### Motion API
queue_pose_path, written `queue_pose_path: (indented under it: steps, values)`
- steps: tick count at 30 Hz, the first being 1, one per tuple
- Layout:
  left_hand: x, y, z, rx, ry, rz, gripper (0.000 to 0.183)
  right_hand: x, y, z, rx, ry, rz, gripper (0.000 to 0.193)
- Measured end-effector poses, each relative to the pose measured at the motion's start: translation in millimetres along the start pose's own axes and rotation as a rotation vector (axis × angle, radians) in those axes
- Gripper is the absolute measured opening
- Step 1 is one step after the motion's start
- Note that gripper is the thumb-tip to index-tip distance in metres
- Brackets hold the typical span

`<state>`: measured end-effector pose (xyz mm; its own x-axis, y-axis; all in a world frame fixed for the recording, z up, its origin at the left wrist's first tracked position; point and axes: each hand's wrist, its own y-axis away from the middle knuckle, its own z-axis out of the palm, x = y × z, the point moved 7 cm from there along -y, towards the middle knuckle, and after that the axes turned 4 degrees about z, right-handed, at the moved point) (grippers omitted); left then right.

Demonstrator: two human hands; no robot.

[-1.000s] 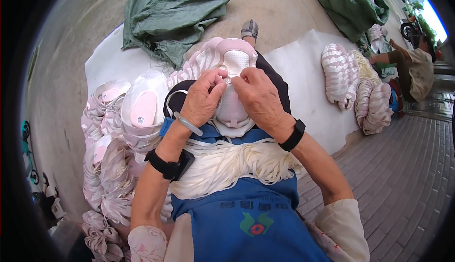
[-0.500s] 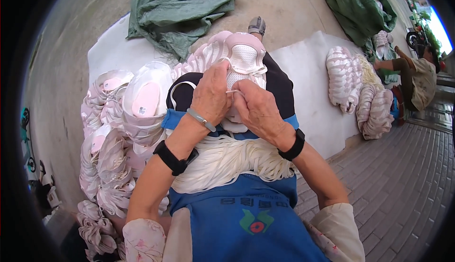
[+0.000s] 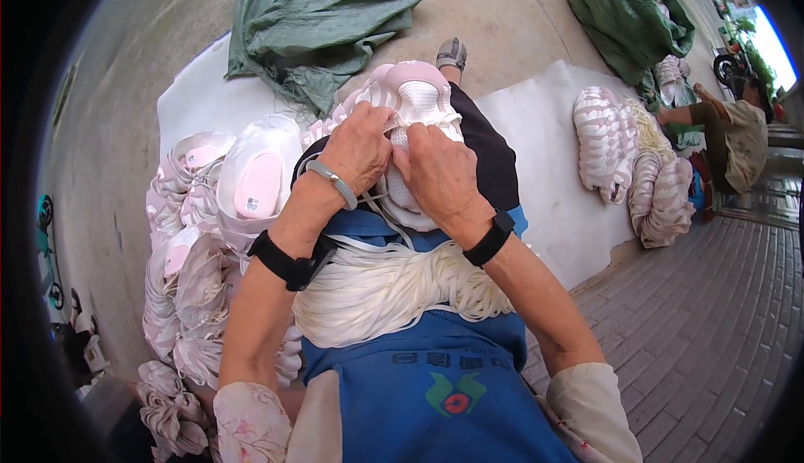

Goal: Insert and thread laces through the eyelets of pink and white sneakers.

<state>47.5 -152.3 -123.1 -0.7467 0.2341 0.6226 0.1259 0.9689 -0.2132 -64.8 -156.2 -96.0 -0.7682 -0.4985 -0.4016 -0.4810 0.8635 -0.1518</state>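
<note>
shoe upper (image 3: 423, 94), pink and white, rests over the lap at twelve o'clock. left hand (image 3: 356, 146) looks pinched on a white lace (image 3: 390, 129); right hand (image 3: 442, 171) curls against the upper, its exact grip hidden from me. i'd keep the mesh steady and the lace untwisted, pulling evenly. lace hank (image 3: 394, 287) at six, stacked uppers (image 3: 188, 295) at eight. white ground sheet (image 3: 536, 153) at two, green woven sack (image 3: 335, 23) at eleven, brick paving (image 3: 678, 329) at four; another person (image 3: 741, 140) near three.
</note>
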Motion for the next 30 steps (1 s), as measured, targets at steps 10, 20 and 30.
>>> queue_pose_path:
  steps: [10, 20, 30]
  values:
    - [-6.2, -5.3, -8.5, -0.153, 0.104, 0.017, 0.026, 8.2, -6.6, 5.9, -0.019, 0.079, 0.026, 0.023]
    - [1.1, -2.0, -7.8, -0.102, 0.211, 0.012, 0.019, 8.6, -2.2, 5.0, 0.044, 0.023, -0.043, 0.025]
    - [-4.2, -4.6, -4.8, -0.171, 0.336, -0.039, 0.019, 7.6, -8.2, 4.4, 0.033, 0.048, -0.134, 0.023]
